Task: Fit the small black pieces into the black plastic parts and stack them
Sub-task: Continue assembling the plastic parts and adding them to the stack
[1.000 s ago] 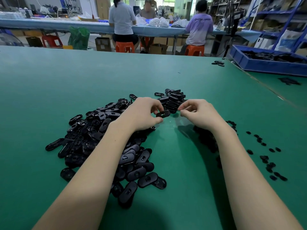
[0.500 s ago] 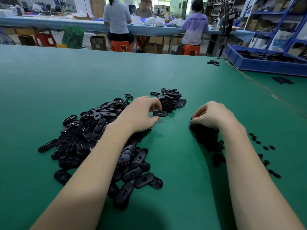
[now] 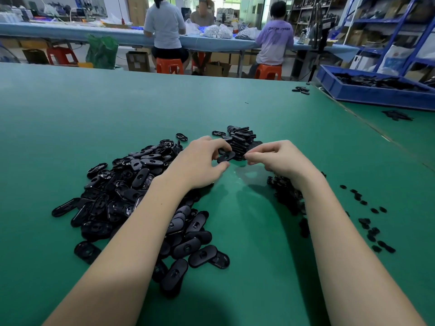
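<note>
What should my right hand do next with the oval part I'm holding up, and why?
Probably bring the right hand to the oval part and press its pinched piece into the slot: the left hand holds the part up, slot facing you.

Left hand raised over green table mat, thumb and fingers pinching one flat oval black plastic part with a central hole. Right hand just beside it, fingertips curled together near the part's end; anything pinched there too small to tell. Behind both, a leaning stack of fitted black parts. Left: loose heap of black oval parts. Right: scattered small black pieces. Far right: blue plastic bin.
</note>
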